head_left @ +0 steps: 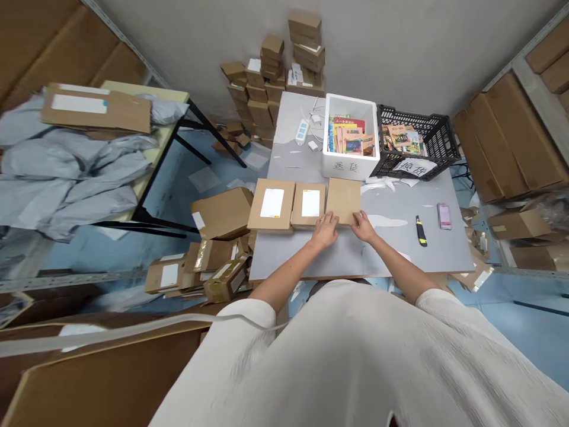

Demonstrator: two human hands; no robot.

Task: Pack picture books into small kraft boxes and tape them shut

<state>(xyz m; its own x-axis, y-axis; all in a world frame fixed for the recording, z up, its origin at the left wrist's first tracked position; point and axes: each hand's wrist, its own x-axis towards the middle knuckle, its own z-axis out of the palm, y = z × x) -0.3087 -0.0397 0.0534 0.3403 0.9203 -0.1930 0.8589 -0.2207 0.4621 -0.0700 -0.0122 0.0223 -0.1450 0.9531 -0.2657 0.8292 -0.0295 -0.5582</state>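
A plain brown cardboard box [344, 197] lies flat on the grey table, with no label on its upper face. My left hand [326, 229] grips its near left corner, and my right hand [363, 226] holds the near right corner. Beside it, close to my left hand, is a labelled box [310, 213] with a white sticker. Farther left, a larger labelled box [272, 222] stands at the table's edge.
Behind the boxes are a white foam bin [351, 166] and a black crate [418, 118], both holding colourful booklets. A utility knife [420, 231] and a small purple pack [444, 216] lie at right. Discarded cartons [224, 280] crowd the floor at left.
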